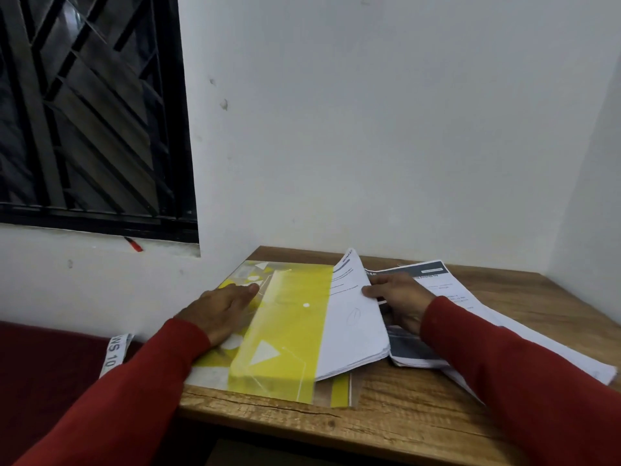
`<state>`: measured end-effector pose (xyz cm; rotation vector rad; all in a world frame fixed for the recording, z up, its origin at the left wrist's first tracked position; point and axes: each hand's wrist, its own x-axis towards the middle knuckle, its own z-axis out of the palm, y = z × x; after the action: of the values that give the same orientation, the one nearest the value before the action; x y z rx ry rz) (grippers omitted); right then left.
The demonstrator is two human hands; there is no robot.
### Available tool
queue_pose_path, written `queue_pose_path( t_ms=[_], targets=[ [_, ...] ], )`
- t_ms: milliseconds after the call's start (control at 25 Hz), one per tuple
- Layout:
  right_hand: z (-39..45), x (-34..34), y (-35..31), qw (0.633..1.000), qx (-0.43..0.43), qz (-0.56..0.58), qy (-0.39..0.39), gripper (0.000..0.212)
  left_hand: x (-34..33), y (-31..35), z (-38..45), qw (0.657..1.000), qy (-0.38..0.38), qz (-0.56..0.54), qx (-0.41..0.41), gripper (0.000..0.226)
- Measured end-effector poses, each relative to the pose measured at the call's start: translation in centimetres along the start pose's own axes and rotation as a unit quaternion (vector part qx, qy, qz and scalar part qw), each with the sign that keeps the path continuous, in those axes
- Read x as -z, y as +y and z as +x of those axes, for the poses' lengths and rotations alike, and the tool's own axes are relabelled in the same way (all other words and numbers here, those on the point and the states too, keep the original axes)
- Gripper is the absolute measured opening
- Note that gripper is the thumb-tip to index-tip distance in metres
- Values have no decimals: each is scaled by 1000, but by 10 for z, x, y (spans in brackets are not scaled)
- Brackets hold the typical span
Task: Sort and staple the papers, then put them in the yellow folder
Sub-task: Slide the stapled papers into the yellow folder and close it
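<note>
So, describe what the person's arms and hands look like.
Both arms wear long, plain dark-red sleeves that end at the wrists. The left hand and right hand are bare, with no gloves, and no rings or watch show.

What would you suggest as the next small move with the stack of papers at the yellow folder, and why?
Probably push the paper stack further left into the yellow folder. Its left part already seems to lie under the translucent yellow cover while the rest sticks out. The right hand grips its raised right edge, and the left hand rests flat on the folder, steadying it. More papers lie beside.
</note>
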<state>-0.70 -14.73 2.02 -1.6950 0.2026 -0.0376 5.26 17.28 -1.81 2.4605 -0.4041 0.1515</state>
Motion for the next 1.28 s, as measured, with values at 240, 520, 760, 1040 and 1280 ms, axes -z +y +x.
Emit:
queue_pose_path(
  t_ms=[240,520,760,1040,1280],
  targets=[
    [14,-36,-14,998,-54,-27,-33,16,5,1,-5,999,24,10,28,91],
    [25,-69,-3,997,-76,1,-17,22,5,4,-4,998,46,42,21,83],
    [1,-45,-24,987,-87,-92,-100,15,4,4,-6,995,38,88,33,71],
    [-5,35,-30,978,18,-207,-25,15,4,5,-5,997,63,38,21,71],
    [5,130,8,811,3,-536,233,44,4,73,-33,977,140,150,-53,66]
  ],
)
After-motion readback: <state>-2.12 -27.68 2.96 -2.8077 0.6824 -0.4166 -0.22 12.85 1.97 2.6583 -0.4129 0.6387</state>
